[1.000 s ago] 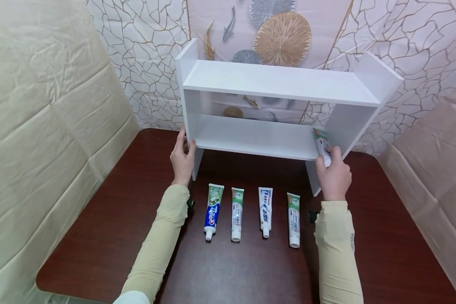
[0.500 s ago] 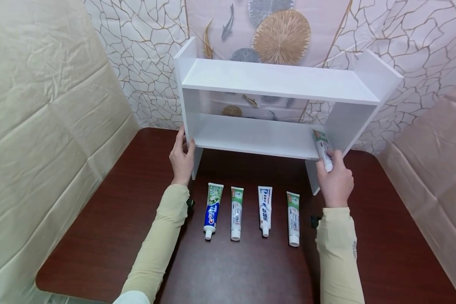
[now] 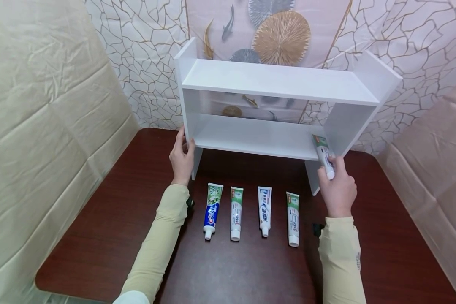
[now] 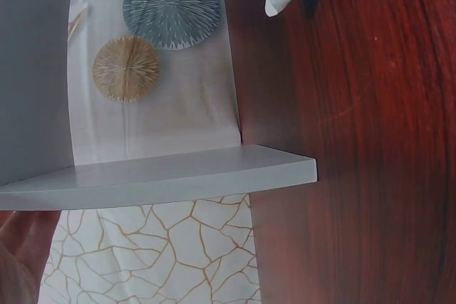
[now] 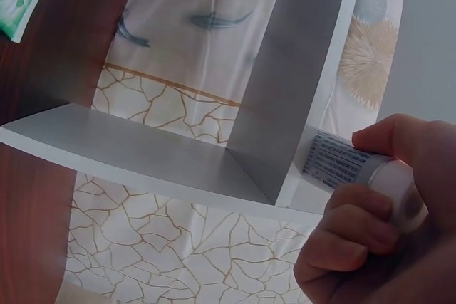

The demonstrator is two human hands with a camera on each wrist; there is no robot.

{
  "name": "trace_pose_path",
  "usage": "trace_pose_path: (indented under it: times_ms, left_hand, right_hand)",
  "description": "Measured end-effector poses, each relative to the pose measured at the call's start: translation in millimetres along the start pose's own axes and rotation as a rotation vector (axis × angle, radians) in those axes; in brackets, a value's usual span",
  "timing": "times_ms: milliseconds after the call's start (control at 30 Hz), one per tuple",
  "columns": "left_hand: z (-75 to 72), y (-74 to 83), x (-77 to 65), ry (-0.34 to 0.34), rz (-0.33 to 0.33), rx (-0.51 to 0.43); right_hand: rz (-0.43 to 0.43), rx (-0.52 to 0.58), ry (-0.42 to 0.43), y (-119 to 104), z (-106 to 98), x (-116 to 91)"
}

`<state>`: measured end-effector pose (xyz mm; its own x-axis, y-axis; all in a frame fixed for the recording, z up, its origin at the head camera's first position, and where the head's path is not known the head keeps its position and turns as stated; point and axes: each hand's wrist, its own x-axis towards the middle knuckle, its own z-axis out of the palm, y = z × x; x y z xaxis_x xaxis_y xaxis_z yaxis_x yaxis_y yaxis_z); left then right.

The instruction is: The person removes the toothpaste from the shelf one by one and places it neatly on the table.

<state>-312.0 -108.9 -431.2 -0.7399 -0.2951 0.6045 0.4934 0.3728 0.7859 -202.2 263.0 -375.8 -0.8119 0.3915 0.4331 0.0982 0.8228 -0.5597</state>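
At the right end of the white shelf unit (image 3: 251,135), my right hand (image 3: 338,185) pinches a green-and-white toothpaste tube (image 3: 323,153) near its cap. The tube's flat end lies over the lower shelf, and its cap end sticks out past the front edge. The right wrist view shows thumb and fingers round the cap end of the tube (image 5: 335,158). My left hand (image 3: 182,160) grips the unit's left side panel, thumb at the front edge and fingers on the outside. Only part of the left hand (image 4: 25,254) shows in the left wrist view.
Several toothpaste tubes lie in a row on the dark wooden table (image 3: 235,274): a blue-and-green one (image 3: 213,211), a green-and-white one (image 3: 236,213), a white-and-blue one (image 3: 265,211) and another green-and-white one (image 3: 293,217). Patterned cloth (image 3: 152,63) hangs behind the shelf.
My right hand has drawn back toward the front and slightly right, pulling the toothpaste tube further out over the lower shelf's edge. The left hand stays on the side panel.
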Motion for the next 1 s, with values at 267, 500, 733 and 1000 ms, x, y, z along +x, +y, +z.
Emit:
trace_pose_path:
  times_ms: [267,500,733,1000]
  left_hand:
    - [0.0,-0.7,-0.2,0.005,-0.005,-0.001]
    - [-0.3,0.5,-0.3,-0.002,-0.015,0.0]
    - [-0.2,0.5,-0.5,0.004,-0.014,-0.005]
    - [0.9,-0.6,-0.7,0.006,-0.007,-0.008]
  right_hand:
    - [0.003,-0.008,-0.034,-1.1,-6.6,-5.2]
    - [0.014,-0.002,-0.04,0.7,-11.4,-14.6]
    - [0.007,-0.015,-0.037,3.0,-16.5,-24.7]
    - [-0.006,-0.022,-0.022,5.1,-21.2,-33.4]
